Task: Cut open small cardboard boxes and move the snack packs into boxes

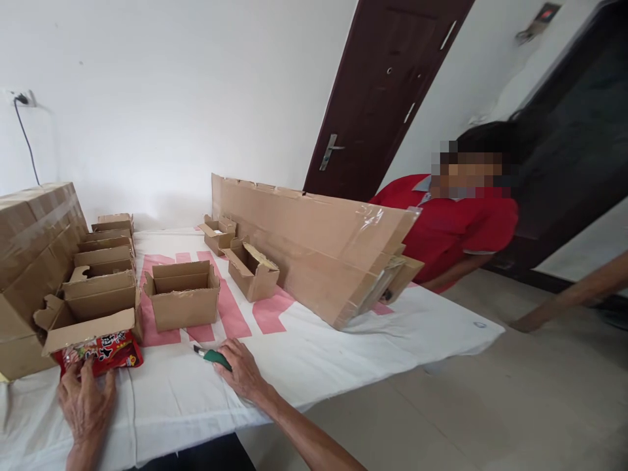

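Note:
My left hand [87,398] rests at the table's near left, its fingers spread over the lower edge of a red printed food packet [105,353]. The packet leans against an open cardboard box [93,327]. My right hand [244,369] lies on the white cloth with its fingers closed round a green-handled utility knife [216,358]; the blade points up and left. Just beyond the knife stands a small open cardboard box [184,307].
Several open boxes [105,252] line the left side beside a large taped carton [39,242]. Two more boxes [255,278] stand near a long cardboard partition [314,242]. Across the table is a person in red [456,222]; another arm [574,294] enters at right.

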`<state>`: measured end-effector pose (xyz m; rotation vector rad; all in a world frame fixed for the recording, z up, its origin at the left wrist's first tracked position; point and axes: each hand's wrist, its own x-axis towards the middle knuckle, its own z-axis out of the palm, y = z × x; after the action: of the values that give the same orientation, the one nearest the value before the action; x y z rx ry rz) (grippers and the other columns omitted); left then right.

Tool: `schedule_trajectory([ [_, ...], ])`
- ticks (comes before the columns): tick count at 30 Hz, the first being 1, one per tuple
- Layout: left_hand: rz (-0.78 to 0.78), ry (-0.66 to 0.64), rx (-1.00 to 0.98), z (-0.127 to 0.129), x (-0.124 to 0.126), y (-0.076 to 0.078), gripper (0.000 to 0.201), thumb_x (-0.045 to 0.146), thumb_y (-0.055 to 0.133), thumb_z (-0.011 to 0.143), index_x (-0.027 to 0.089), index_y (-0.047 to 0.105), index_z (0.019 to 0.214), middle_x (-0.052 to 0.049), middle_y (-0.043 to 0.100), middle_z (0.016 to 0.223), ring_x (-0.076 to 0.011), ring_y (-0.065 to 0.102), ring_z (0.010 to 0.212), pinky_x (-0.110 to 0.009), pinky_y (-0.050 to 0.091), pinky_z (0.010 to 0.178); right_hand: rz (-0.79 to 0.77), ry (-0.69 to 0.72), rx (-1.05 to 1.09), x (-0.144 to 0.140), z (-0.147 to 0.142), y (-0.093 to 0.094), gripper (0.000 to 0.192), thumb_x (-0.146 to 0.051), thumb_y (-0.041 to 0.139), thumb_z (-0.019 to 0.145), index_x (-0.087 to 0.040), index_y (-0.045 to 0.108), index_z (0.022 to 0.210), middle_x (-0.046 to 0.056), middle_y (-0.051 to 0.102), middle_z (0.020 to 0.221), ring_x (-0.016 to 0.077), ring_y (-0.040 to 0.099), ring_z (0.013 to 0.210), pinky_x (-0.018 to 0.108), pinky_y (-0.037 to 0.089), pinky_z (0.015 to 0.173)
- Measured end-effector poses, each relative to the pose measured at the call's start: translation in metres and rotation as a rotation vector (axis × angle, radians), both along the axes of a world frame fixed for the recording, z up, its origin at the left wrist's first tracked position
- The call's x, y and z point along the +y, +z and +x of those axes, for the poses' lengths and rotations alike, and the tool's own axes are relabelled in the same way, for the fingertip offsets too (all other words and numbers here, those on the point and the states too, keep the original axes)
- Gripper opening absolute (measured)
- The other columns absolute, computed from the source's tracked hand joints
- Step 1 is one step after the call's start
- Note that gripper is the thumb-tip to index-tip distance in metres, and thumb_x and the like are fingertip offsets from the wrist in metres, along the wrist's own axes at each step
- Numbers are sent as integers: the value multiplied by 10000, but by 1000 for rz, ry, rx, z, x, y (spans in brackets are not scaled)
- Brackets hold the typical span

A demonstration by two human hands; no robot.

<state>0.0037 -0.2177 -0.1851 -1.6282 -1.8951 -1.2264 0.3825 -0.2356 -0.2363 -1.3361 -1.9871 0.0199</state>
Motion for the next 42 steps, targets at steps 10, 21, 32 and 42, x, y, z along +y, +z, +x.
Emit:
schedule_trajectory([
  [10, -35, 6, 25, -6, 2, -7, 577, 518, 513, 935, 107, 680, 1304, -247, 608, 1292, -447, 570, 1248, -626, 470, 1078, -10, 7, 28, -2, 1, 3, 59, -240, 711, 950, -243, 663, 983, 57, 682, 1020, 259, 615, 954, 402, 499, 852],
  [21, -53, -15, -2, -5, 0, -5, 527, 454, 566, 902, 137, 677, 1308, -206, 606, 1233, -422, 561, 1231, -613, 464, 1078, -18, 14, 45, -2, 1, 4, 51, -247, 713, 946, -245, 678, 983, 53, 686, 1013, 256, 621, 954, 399, 500, 857],
  [32, -43, -29, 23, -5, 0, -7, 496, 454, 560, 922, 157, 664, 1307, -202, 606, 1266, -418, 581, 1229, -587, 480, 1075, -3, 21, 54, -2, 1, 3, 38, -258, 687, 969, -242, 677, 1002, 65, 687, 1016, 263, 620, 964, 409, 506, 870],
  [42, -59, -14, 75, -6, -2, -9, 498, 439, 536, 956, 133, 658, 1329, -216, 604, 1285, -410, 582, 1231, -565, 488, 1068, 9, 33, 41, -6, 1, 4, 43, -244, 666, 974, -242, 682, 1014, 67, 688, 1008, 264, 624, 956, 401, 509, 853],
])
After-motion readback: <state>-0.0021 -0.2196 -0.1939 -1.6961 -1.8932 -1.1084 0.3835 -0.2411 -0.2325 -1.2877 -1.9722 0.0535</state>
